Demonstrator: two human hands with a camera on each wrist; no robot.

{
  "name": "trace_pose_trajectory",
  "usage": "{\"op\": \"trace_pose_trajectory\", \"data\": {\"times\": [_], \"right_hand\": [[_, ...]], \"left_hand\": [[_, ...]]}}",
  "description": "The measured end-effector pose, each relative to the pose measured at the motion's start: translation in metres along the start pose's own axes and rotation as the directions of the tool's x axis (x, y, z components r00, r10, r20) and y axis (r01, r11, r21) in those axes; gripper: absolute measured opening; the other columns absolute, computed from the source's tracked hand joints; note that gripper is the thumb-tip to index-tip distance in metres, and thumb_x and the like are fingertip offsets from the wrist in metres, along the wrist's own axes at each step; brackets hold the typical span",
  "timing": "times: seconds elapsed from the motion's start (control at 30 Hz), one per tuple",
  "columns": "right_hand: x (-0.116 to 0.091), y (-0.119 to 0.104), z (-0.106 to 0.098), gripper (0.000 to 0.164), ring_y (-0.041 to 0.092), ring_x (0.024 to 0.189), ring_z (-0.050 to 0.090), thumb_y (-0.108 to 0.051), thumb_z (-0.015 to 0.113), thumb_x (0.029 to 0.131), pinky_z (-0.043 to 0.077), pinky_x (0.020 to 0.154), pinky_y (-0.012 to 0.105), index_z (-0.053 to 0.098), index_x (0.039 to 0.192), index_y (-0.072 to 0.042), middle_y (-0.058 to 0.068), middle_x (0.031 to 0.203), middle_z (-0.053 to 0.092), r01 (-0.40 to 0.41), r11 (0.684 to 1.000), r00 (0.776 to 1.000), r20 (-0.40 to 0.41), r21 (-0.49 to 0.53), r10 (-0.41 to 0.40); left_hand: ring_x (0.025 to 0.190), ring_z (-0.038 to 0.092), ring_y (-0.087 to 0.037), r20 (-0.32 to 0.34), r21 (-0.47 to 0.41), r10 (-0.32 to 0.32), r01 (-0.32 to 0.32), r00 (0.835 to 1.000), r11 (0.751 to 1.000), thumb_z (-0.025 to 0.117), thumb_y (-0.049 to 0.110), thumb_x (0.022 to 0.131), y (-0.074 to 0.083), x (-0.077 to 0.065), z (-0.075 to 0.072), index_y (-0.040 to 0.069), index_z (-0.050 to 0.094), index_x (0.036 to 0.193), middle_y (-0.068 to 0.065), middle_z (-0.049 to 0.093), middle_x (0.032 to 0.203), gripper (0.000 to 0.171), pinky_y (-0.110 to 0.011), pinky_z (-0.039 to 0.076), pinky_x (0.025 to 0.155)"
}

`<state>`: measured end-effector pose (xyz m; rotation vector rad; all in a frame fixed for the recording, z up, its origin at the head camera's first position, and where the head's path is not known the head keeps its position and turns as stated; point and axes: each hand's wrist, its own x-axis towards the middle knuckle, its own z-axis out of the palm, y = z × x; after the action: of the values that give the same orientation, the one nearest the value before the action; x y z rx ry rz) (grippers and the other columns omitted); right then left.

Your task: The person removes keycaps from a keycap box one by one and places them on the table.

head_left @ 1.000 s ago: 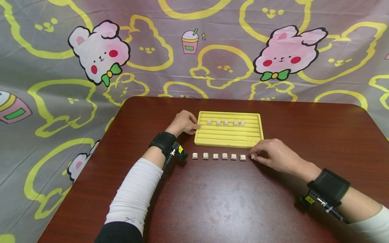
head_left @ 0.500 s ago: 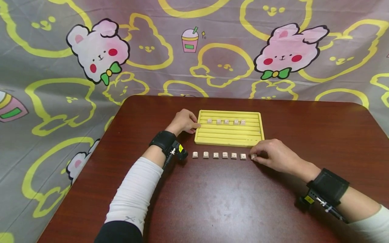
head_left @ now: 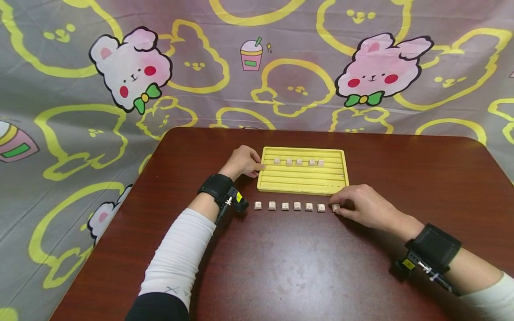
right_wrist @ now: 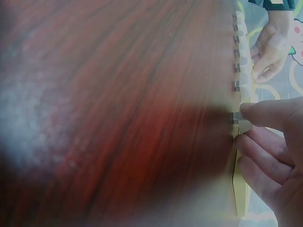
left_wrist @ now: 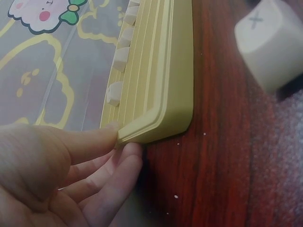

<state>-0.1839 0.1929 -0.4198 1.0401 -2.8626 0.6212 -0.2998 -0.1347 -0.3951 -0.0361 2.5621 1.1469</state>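
Note:
My left hand (head_left: 243,161) pinches the left rim of a ridged yellow tray (head_left: 303,192), thumb on top and fingers under the edge in the left wrist view. Several white keycaps (head_left: 299,162) sit in a line along one groove of the tray. In front of it, on the table, runs a row of white keycaps (head_left: 297,206). At that row's right end my right hand (head_left: 363,203) holds one keycap (head_left: 335,208) between thumb and fingers, low at the tabletop. A keycap marked with an X-like sign (left_wrist: 270,42) looms close in the left wrist view.
The dark red-brown wooden table (head_left: 289,267) carries everything. A cartoon-printed cloth (head_left: 241,89) hangs behind its far edge and along the left side. Black straps with small cameras (head_left: 433,247) sit on both wrists.
The keycap in my right hand has shifted slightly and now stands straighter, level with the row. My left hand and the tray have stayed in place.

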Motion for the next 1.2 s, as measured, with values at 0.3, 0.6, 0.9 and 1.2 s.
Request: {"op": "trace_pose_trajectory", "data": {"times": [0.3,0.6,0.9,1.2], "right_hand": [[-0.001,0.002,-0.002,0.021,0.005,0.084,0.065,-0.014,0.081,0.082,0.057,0.072,0.028,0.076,0.102,-0.019,-0.010,0.094,0.072,-0.027,1.000,1.000,0.012,-0.007,0.027],[-0.002,0.002,-0.011,0.027,0.005,0.086,0.067,-0.017,0.085,0.078,0.059,0.075,0.032,0.076,0.104,-0.019,-0.009,0.097,0.074,-0.040,0.999,0.999,0.014,-0.008,0.040],[0.001,0.000,-0.023,0.029,0.007,0.089,0.066,-0.019,0.086,0.077,0.058,0.078,0.033,0.076,0.104,-0.019,-0.008,0.098,0.073,-0.050,0.998,0.998,0.037,-0.032,0.051],[0.012,0.002,-0.039,0.032,0.012,0.080,0.063,-0.020,0.085,0.079,0.054,0.066,0.024,0.075,0.108,-0.012,0.000,0.101,0.074,-0.061,0.995,0.998,0.022,-0.081,0.063]], "left_hand": [[0.069,0.070,-0.017,0.001,-0.007,0.000,0.000,1.000,1.000,0.074,0.011,0.089,-0.001,0.001,0.000,-0.003,0.066,0.105,-0.021,0.060,0.114,0.023,-0.028,0.064,0.067],[0.066,0.068,-0.016,0.003,0.002,-0.006,0.006,1.000,1.000,0.074,0.012,0.089,0.001,0.000,-0.002,-0.003,0.066,0.104,-0.020,0.061,0.111,0.022,-0.028,0.064,0.066],[0.066,0.069,-0.016,0.000,0.012,-0.016,0.016,1.000,1.000,0.074,0.013,0.089,0.002,-0.001,-0.003,-0.002,0.067,0.104,-0.020,0.062,0.110,0.022,-0.029,0.064,0.067],[0.065,0.068,-0.016,0.002,0.009,-0.031,0.031,1.000,0.999,0.075,0.012,0.088,0.003,-0.001,-0.001,-0.002,0.066,0.103,-0.019,0.063,0.106,0.023,-0.028,0.064,0.065]]}}
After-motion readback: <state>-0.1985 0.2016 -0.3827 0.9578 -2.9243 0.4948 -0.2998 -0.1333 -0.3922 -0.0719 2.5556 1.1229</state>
